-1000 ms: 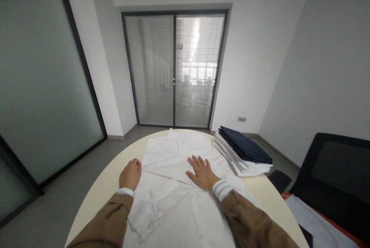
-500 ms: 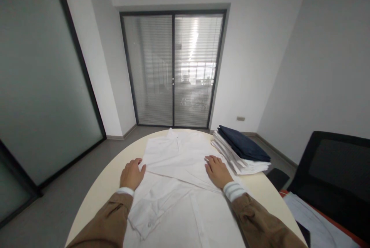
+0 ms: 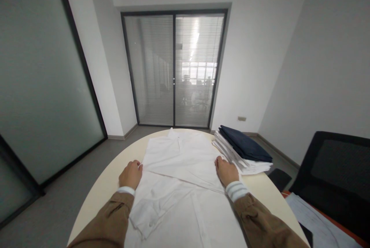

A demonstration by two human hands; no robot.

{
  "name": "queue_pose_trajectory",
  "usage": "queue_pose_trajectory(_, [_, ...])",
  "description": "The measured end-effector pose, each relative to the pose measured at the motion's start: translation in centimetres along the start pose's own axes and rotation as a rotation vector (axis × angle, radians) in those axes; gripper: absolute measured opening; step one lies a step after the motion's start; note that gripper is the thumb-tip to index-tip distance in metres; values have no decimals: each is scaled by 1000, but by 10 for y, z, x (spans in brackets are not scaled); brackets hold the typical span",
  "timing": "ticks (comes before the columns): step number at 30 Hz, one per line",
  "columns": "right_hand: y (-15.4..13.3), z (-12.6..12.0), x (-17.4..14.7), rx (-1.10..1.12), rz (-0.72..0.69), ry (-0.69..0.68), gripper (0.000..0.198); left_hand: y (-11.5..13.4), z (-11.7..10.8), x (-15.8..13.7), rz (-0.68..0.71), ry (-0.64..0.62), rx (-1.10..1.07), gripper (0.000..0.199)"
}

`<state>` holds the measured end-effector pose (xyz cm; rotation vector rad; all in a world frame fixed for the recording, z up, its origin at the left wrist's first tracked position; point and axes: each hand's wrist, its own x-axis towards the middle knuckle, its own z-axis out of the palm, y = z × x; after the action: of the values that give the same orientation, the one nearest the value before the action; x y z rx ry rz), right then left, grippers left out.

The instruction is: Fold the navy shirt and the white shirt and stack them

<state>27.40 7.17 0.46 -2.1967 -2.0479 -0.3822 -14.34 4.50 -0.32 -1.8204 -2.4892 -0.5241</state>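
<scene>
The white shirt (image 3: 185, 198) lay flat across the middle of the round table (image 3: 95, 196), reaching from close to the table's far edge down toward its near side. A layer of the cloth was folded over, its hem running aslant across the table's middle, and a buttoned cuff (image 3: 146, 219) rested on the shirt nearer the table's near side.

On the table's left half, your left hand (image 3: 130, 174) was at the shirt's left edge, the fingers curled in together and pinched on the cloth. On the table's right half, your right hand (image 3: 227, 171) matched it at the opposite edge, its fingers bent, drawn together and clamped on the fabric; the undersides of both your hands were hidden.

Near your right hand, at the table's far right, sat a pile of folded white cloth (image 3: 256, 168) topped by a folded navy cloth (image 3: 245, 145). Past the table's right side stood a black mesh-backed chair (image 3: 338, 171). Beyond the table's far edge was a glazed partition with blinds (image 3: 173, 70), and off to the table's left rose a frosted glass panel (image 3: 43, 70).
</scene>
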Motion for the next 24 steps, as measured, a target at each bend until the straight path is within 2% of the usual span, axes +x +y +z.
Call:
queue_pose_trajectory(3, [-2,-3,-1,11,-23,55,35,0,0,1,-3,-5,-3,28])
queue_pose_trajectory(6, [-6,-6,-5,94,-174,109,39,0,0,1,0,-9,-11,27])
queue_pose_trajectory(8, [-9,-6,-8,184,-294,50,45,1,0,1,4,-8,-16,28])
queue_pose_trajectory(10, [-13,-3,-10,251,-327,-91,54,1,0,1,8,-7,-18,28])
queue_pose_trajectory(13, [-16,0,-14,267,-246,-270,69,0,1,1,13,-9,-19,29])
queue_pose_trajectory(17, [-19,-4,-19,243,-164,-363,77,0,2,2,24,-14,-21,29])
queue_pose_trajectory(24, [-21,-25,-24,176,-45,-530,93,6,-4,1,12,-34,10,30])
